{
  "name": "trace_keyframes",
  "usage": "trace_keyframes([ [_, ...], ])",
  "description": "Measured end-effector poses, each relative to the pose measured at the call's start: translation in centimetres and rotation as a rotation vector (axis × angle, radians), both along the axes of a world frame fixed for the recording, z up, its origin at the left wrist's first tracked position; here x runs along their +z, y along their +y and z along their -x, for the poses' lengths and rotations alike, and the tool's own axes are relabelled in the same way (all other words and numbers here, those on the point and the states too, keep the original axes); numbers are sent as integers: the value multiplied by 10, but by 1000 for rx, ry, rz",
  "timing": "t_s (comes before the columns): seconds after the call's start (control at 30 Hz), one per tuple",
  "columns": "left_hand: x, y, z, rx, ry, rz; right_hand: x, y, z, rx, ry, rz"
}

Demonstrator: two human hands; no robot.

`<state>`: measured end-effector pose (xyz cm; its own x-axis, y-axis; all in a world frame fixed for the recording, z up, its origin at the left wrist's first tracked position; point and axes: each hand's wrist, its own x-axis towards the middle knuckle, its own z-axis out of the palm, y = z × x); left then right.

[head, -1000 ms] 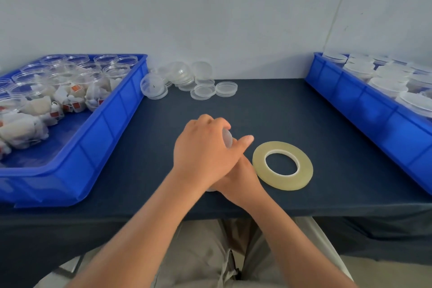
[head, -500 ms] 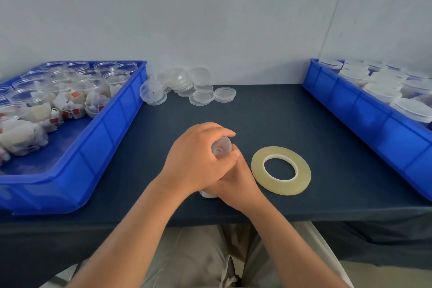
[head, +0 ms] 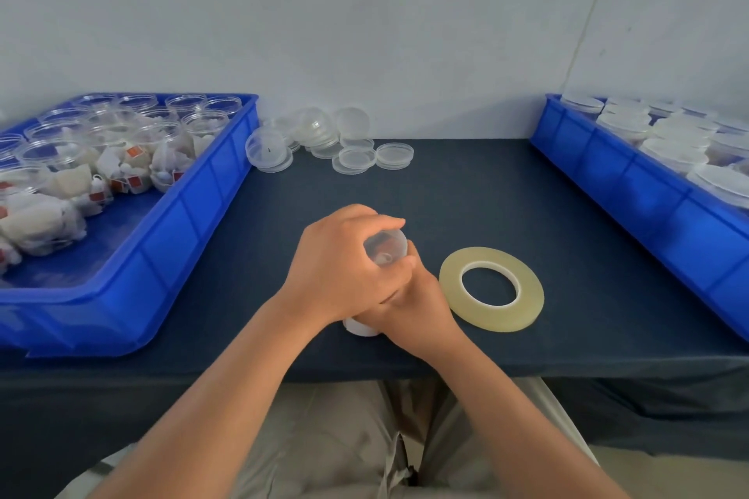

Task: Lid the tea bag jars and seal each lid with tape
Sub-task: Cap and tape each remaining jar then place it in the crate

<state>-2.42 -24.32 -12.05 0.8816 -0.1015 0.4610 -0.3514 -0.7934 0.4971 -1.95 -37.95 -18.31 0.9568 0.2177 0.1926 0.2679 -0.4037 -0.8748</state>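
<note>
Our left hand [head: 340, 267] and right hand [head: 417, 310] both curl around the tilted tea bag jar [head: 385, 250] near the table [head: 446, 194] front edge. The tape roll [head: 491, 288] lies just right, with open cloth beyond. The red tags [head: 133, 153] are too small to read.

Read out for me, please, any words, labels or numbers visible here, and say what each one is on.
None can be read.
Red tea bag tags in the left bin: too small and blurred to read.
Tape roll and jar: no print visible.
</note>
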Motion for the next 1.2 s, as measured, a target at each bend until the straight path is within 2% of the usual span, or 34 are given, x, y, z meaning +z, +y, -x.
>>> trace_keyframes([
  [0.1,0,1,-2,-24,8,-4,6,-1,1,24,40,0],
  [0.2,-3,5,3,-37,11,19,13,-12,3,163,72,64],
  [0.27,-5,8,4,-46,13,2,18,-32,4,223,-11,257],
  [0.33,-7,10,3,-51,14,-26,18,-64,1,121,-113,596],
  [0.4,-8,9,2,-51,32,-9,18,-96,1,-1,-59,850],
  [0.47,-8,8,1,-65,25,-1,17,-119,7,-40,2,997],
  [0.53,-9,10,0,-95,-5,-5,15,-128,14,-31,-50,1061],
  [0.67,-11,10,-1,-184,-116,-3,26,-129,21,-67,-77,1019],
  [0.73,-8,11,1,-184,-187,-83,33,-128,25,-94,-17,898],
  [0.8,-4,12,4,-144,-310,-247,41,-126,32,-110,21,753],
  [0.87,1,10,10,-121,-398,-299,49,-121,40,-98,9,614],
  [1.0,7,-12,32,-129,-347,-193,65,-111,56,-53,-94,355],
  [1.2,7,-32,57,-68,-256,120,68,-100,67,-6,-169,172],
])
